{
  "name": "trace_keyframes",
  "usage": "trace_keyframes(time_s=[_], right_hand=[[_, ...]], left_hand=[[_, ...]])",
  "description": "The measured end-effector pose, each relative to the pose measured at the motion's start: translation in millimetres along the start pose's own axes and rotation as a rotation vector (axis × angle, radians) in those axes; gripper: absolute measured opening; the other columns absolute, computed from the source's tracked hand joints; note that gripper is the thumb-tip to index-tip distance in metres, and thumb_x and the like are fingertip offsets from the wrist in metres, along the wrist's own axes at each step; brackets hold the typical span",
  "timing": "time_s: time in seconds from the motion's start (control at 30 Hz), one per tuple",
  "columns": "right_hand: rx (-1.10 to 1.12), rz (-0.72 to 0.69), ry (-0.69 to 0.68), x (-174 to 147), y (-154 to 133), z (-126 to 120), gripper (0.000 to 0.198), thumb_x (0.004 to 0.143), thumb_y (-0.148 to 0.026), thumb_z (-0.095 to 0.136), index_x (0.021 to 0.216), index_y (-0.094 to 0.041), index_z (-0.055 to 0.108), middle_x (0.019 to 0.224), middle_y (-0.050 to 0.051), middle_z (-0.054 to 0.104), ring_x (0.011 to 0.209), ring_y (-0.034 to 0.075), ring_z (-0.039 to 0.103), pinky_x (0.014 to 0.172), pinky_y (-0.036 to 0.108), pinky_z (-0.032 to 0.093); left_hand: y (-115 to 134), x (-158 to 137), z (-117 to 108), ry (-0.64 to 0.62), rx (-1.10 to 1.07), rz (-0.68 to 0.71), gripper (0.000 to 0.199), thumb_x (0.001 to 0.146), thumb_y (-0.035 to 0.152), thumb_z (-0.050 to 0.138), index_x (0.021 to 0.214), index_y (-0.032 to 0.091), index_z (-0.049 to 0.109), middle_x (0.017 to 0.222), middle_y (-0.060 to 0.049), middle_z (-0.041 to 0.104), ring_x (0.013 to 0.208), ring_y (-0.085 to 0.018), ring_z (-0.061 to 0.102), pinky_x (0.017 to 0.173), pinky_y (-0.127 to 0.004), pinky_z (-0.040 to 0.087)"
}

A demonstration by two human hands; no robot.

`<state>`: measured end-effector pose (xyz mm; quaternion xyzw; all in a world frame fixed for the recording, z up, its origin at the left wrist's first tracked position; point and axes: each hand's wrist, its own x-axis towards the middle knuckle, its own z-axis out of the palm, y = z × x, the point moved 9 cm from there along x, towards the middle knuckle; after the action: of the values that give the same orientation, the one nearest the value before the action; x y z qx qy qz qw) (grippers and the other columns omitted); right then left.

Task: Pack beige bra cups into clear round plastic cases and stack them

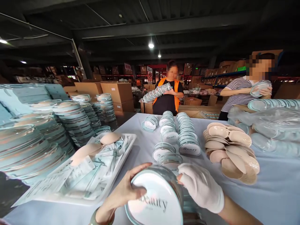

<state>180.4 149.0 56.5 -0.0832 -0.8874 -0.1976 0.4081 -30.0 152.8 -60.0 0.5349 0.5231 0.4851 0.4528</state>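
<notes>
My bare left hand (132, 184) grips a round clear-sided case (154, 197) by its upper left edge, thumb over the white face printed "beauty". The case is tilted toward me, close to the camera. My right hand (201, 187), in a white glove with bare fingertips showing, is curled closed at the case's right rim; what its fingers pinch is hidden. Just beyond stand rows of similar round cases (189, 149) with pale blue rims. To the right lies a pile of beige bra cups (231, 150).
On the left, a white tray (131, 147) holds beige cups and printed packets. Tall stacks of round cases (72, 120) stand past it. Clear plastic bags (276, 125) of cases lie at right. Two people stand across the table (276, 190), each holding cases. Cardboard boxes (119, 92) are behind.
</notes>
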Motion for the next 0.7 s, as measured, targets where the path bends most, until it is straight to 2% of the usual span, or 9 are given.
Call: trace_keyframes(time_s=[0.1,0.17,0.23,0.3,0.37,0.53,0.6,0.63,0.7], right_hand=[[0.082,-0.191,-0.159,11.1,-7.6,29.6,0.046,0.108,-0.018,0.027,0.074,-0.02,0.058,0.071,0.003,0.055,0.062,0.016,0.044,0.056,0.034,0.03],[0.097,-0.358,-0.191,20.8,-15.5,41.5,0.041,0.104,-0.018,0.034,0.071,-0.02,0.057,0.069,0.003,0.052,0.061,0.017,0.041,0.056,0.035,0.024],[0.068,-0.471,-0.156,32.9,-18.1,44.6,0.036,0.101,-0.016,0.039,0.069,-0.02,0.056,0.069,0.004,0.051,0.062,0.018,0.04,0.057,0.036,0.022],[0.008,-0.499,-0.088,47.7,-14.4,40.4,0.035,0.101,-0.016,0.04,0.071,-0.019,0.058,0.07,0.004,0.053,0.064,0.019,0.043,0.058,0.036,0.024],[-0.049,-0.48,-0.052,62.3,-8.6,34.2,0.035,0.102,-0.015,0.04,0.072,-0.019,0.058,0.07,0.004,0.055,0.066,0.018,0.046,0.059,0.036,0.026],[-0.06,-0.443,-0.106,69.5,12.5,23.0,0.032,0.102,-0.015,0.045,0.075,-0.02,0.061,0.07,0.001,0.062,0.064,0.016,0.054,0.058,0.035,0.033],[-0.012,-0.321,-0.087,48.8,37.3,18.2,0.029,0.104,-0.015,0.045,0.085,-0.02,0.066,0.076,0.002,0.069,0.074,0.015,0.064,0.064,0.031,0.044],[0.021,-0.164,-0.054,31.7,57.8,15.3,0.028,0.105,-0.018,0.045,0.091,-0.02,0.068,0.081,0.003,0.072,0.081,0.016,0.068,0.07,0.03,0.049],[0.109,0.349,0.0,-27.4,110.3,14.6,0.027,0.106,-0.032,0.046,0.1,-0.02,0.069,0.089,0.006,0.076,0.088,0.018,0.072,0.078,0.032,0.056]], left_hand=[[33.4,-4.5,29.9,-0.162,0.31,0.092,0.084,0.053,0.014,0.079,0.136,0.025,0.068,0.14,-0.007,0.067,0.126,-0.034,0.062,0.11,-0.038,0.049],[53.3,-4.1,47.7,-0.21,0.437,0.172,0.091,0.053,0.013,0.078,0.142,0.026,0.062,0.135,-0.007,0.069,0.122,-0.033,0.064,0.11,-0.039,0.049],[65.6,2.1,54.6,-0.172,0.515,0.208,0.097,0.056,0.018,0.079,0.15,0.023,0.052,0.123,-0.008,0.073,0.112,-0.032,0.068,0.103,-0.043,0.054],[74.7,11.3,52.7,-0.075,0.534,0.247,0.102,0.06,0.022,0.08,0.155,0.018,0.042,0.126,-0.012,0.071,0.112,-0.034,0.068,0.105,-0.048,0.053],[80.5,20.0,52.0,-0.012,0.513,0.306,0.106,0.062,0.025,0.08,0.157,0.014,0.035,0.14,-0.018,0.064,0.124,-0.037,0.063,0.112,-0.052,0.048],[65.9,43.8,63.5,-0.025,0.364,0.417,0.122,0.064,0.032,0.088,0.164,0.018,0.02,0.161,-0.02,0.046,0.144,-0.038,0.048,0.12,-0.052,0.042],[46.5,55.3,65.5,-0.009,0.322,0.458,0.116,0.068,0.038,0.088,0.163,0.017,0.025,0.161,-0.02,0.044,0.147,-0.037,0.046,0.122,-0.052,0.039],[32.7,61.1,66.2,0.001,0.314,0.465,0.11,0.071,0.04,0.087,0.161,0.017,0.029,0.16,-0.021,0.046,0.146,-0.037,0.046,0.122,-0.052,0.038],[-1.3,70.3,68.7,0.011,0.33,0.445,0.094,0.076,0.043,0.084,0.155,0.017,0.04,0.154,-0.021,0.052,0.141,-0.037,0.05,0.121,-0.054,0.038]])
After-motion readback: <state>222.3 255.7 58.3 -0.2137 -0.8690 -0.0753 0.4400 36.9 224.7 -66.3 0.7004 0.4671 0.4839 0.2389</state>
